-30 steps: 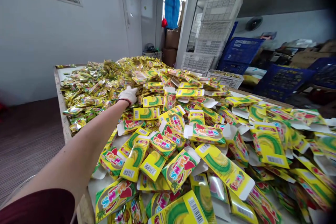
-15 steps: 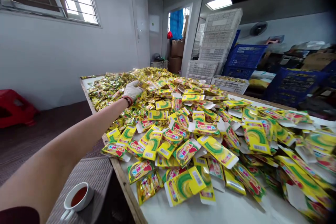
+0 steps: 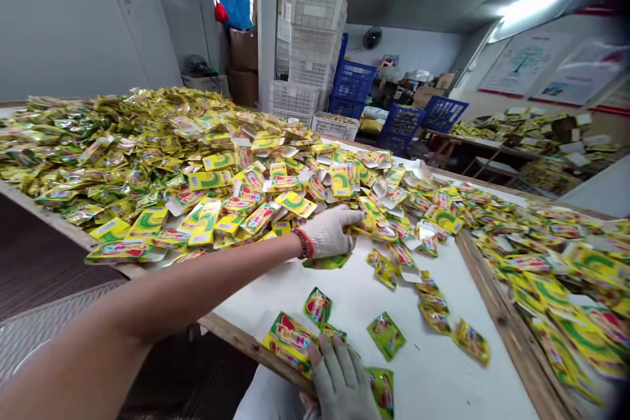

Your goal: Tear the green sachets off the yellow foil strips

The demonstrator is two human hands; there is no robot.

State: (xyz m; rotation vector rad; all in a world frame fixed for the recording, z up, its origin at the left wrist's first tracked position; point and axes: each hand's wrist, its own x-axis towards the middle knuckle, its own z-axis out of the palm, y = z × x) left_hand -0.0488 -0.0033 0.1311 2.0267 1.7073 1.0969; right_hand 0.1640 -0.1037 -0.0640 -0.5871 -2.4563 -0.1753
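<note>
My left hand (image 3: 331, 233), in a white knit glove with a red band at the wrist, reaches to the near edge of a heap of yellow-green candy boxes (image 3: 293, 203). Its fingers are curled at a yellow packet (image 3: 367, 224); whether anything else is in them is hidden. Beneath that hand lies a green packet (image 3: 327, 261). My right hand (image 3: 342, 374), in a grey-white glove, lies palm down near the front edge, fingers stretched out, its thumb touching yellow candy boxes (image 3: 290, 338). Small green sachets (image 3: 386, 336) lie around it.
The white table (image 3: 428, 380) has a wooden rim (image 3: 256, 351) and a wooden divider (image 3: 497, 308). Loose sachets heap up at the left (image 3: 98, 157), and more boxes lie at the right (image 3: 581, 275). White crates (image 3: 315, 46) and blue crates (image 3: 352, 82) stand behind.
My view has turned right and down. My left hand has moved from the far sachet pile to the nearer edge of the box heap. My right hand has come into view.
</note>
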